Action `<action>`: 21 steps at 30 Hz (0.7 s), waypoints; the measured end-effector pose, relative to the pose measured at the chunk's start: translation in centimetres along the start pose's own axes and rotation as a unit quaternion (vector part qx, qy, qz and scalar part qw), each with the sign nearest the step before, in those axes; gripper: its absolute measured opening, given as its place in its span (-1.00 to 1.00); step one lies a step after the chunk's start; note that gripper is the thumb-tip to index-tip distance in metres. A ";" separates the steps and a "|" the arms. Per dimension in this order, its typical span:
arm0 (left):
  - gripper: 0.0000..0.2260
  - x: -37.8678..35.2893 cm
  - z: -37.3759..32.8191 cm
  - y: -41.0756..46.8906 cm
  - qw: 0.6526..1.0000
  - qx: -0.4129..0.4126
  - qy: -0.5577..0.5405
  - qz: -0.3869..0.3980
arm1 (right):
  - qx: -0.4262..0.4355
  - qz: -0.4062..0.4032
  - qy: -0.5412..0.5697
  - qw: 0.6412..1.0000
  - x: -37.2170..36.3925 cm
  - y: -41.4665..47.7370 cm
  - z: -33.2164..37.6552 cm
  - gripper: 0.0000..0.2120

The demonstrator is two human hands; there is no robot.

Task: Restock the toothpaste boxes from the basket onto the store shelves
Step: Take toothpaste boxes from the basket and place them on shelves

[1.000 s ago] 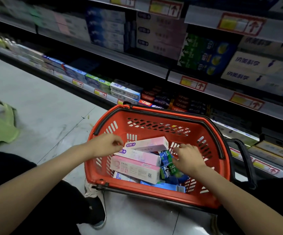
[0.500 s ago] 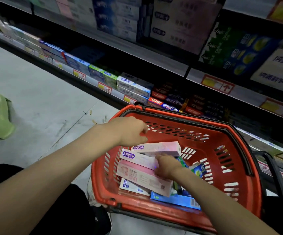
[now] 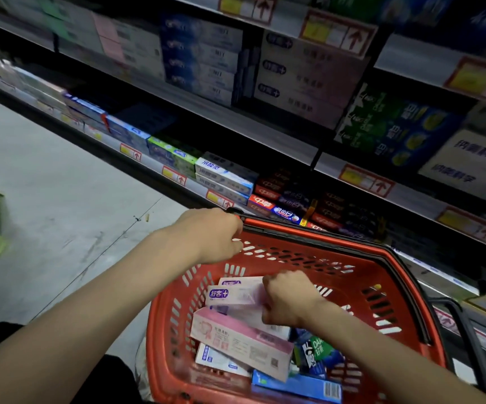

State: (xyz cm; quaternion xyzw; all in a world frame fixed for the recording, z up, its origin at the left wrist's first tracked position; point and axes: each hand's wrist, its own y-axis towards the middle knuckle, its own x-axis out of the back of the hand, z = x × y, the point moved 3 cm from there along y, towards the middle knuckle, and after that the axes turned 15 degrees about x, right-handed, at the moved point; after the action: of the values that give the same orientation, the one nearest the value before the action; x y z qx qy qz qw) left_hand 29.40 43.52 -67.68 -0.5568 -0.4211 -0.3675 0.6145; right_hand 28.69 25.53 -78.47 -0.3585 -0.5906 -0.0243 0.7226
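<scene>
Moved: left hand (image 3: 209,234) goes from over the boxes to the basket (image 3: 352,290) far-left rim; right hand (image 3: 289,300) goes from the pink box (image 3: 241,342) up to the purple-white box (image 3: 236,293).
Blue box (image 3: 294,386): flat at the near wall, untouched.
Pink box: atop the pile, slanted.
Right hand: fingers curled round the purple-white box's right end, probably to lift it out.
Left hand: fingers curled at the rim; can't tell if clasping; likely steadying.
Shelf stock (image 3: 303,74): same-logo boxes, likely destination.
</scene>
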 end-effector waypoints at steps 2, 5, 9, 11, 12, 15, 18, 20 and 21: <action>-0.64 0.7 0.3 0.4 0.999 0.001 -0.039 0.004 | -0.006 -0.014 -0.003 1.000 2.2 -1.7 -0.9 -0.64; -0.68 2.0 1.4 1.2 0.992 0.012 -0.128 0.010 | -0.078 -0.075 0.137 0.985 4.8 -5.7 -3.3 -0.56; -0.75 3.2 2.2 1.4 0.967 0.038 -0.250 -0.010 | -0.121 -0.182 0.418 0.882 6.9 -11.4 -7.1 -0.90; -0.73 3.4 1.7 1.4 0.956 0.058 -0.287 -0.031 | -0.116 -0.219 0.506 0.826 7.5 -13.5 -7.9 -0.75; -0.68 3.4 1.3 1.3 0.950 0.068 -0.304 -0.033 | -0.113 -0.242 0.544 0.796 7.6 -14.6 -8.1 -0.51; -0.52 2.7 -0.1 1.1 0.896 0.134 -0.420 0.052 | -0.107 -0.267 0.622 0.728 7.1 -16.8 -8.3 -0.19; -0.46 1.6 -1.2 0.4 0.821 0.182 -0.520 0.147 | -0.107 -0.262 0.668 0.688 6.8 -17.8 -8.5 -0.31; -0.43 0.9 -1.8 0.1 0.783 0.179 -0.565 0.189 | -0.105 -0.264 0.673 0.683 6.5 -18.1 -8.7 -0.30; -0.42 0.6 -2.1 0.0 0.768 0.172 -0.582 0.204 | -0.112 -0.268 0.670 0.683 6.4 -18.4 -8.8 -0.29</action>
State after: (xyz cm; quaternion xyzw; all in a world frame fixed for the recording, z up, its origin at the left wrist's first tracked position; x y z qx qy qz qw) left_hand 29.90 41.42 -67.18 -0.6215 -0.6309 0.2398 0.3978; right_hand 29.58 9.57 -64.26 -0.1511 -0.0120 -0.5165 0.8428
